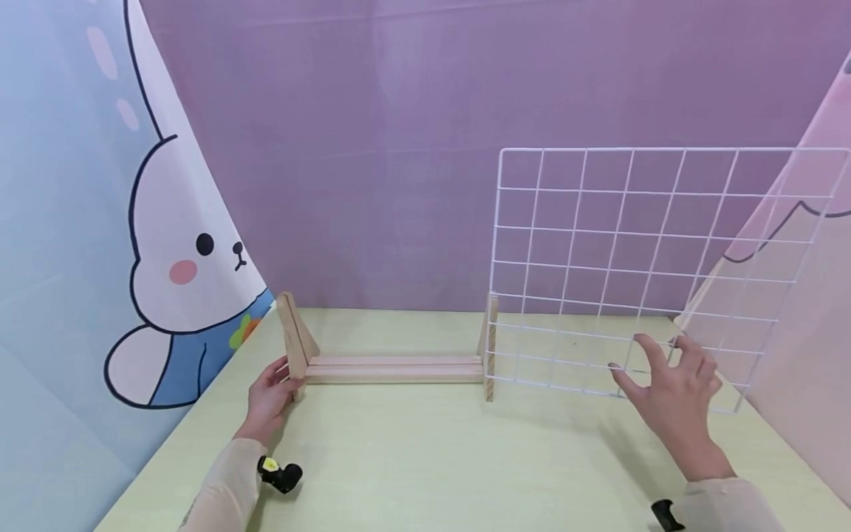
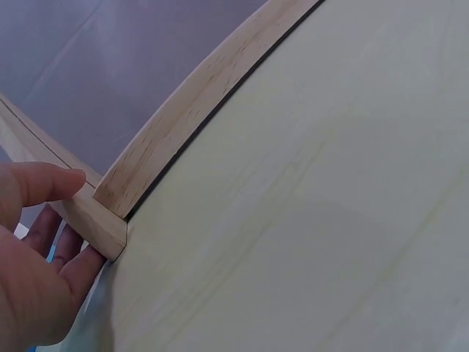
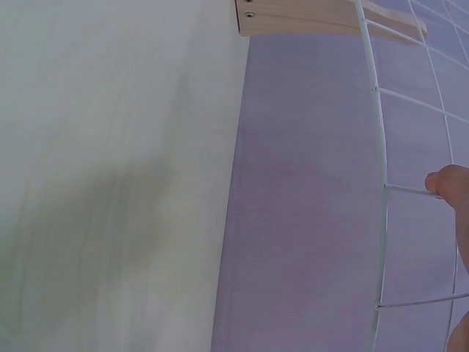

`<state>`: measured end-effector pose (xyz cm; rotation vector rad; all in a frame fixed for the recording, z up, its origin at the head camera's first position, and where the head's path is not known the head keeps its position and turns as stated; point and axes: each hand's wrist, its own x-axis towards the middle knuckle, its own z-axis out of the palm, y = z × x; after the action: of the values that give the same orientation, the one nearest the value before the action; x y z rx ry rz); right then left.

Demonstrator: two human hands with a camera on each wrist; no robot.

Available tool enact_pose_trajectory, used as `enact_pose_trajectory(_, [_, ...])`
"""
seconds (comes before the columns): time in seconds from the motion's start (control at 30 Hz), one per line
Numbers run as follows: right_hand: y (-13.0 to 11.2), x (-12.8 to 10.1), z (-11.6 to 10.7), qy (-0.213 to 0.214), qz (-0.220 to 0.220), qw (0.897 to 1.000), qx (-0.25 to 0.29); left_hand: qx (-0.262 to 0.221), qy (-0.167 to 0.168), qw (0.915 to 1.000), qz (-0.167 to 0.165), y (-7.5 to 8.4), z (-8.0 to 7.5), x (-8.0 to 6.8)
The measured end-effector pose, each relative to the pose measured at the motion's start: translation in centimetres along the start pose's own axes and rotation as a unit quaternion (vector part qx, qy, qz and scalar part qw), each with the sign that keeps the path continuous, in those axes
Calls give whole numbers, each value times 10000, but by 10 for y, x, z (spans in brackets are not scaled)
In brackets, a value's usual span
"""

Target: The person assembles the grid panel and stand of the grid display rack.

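A pale wooden stand point(image 1: 395, 367) lies across the yellow-green table point(image 1: 425, 458), two rails joining triangular end pieces. My left hand point(image 1: 282, 373) grips the left end piece point(image 1: 295, 343). In the left wrist view, thumb and fingers point(image 2: 69, 257) of the left hand point(image 2: 80, 220) lie on opposite sides of that end piece point(image 2: 99, 220), beside a rail point(image 2: 190, 103). A white wire grid point(image 1: 638, 273) stands upright on the right, its left edge at the right end piece point(image 1: 490, 347). My right hand point(image 1: 628, 355) has spread fingers against the grid's lower wires. One fingertip point(image 3: 448, 180) touches a wire point(image 3: 379, 147).
A rabbit-print curtain point(image 1: 166, 258) hangs along the table's left side, a purple backdrop point(image 1: 372, 170) behind, and a pink sheet point(image 1: 804, 310) on the right behind the grid. Black camera mounts point(image 1: 282, 474) sit at both wrists. Bare tabletop stretches in front of the stand.
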<state>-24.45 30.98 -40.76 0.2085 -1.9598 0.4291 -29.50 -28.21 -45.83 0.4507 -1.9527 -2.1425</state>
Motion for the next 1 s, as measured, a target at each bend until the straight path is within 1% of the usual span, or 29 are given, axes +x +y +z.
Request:
enact_pose_trajectory(0.1, [-1,2,2,50,-55,10000,4,33,-38,10000,0,-1,0,1])
enact_pose_trajectory(0.27, [-5,6,5,119,-108,9999,17,85,-163,9998,-4,-2,2,-1])
enact_pose_trajectory(0.47, [-8,11,7,111,-95,9999,45,95,-222,9997,-28,-3,8,-3])
enact_pose_trajectory(0.6, [-11,14,10,245,-84,9996,119,98,-282,9996,-26,-3,13,-4])
enact_pose_trajectory(0.8, [-15,18,11,158,-82,9997,173,244,-371,9990,-36,-4,19,-8])
enact_pose_trajectory(1.0, [-19,20,13,99,-80,9996,241,185,-446,9988,21,-6,24,-10])
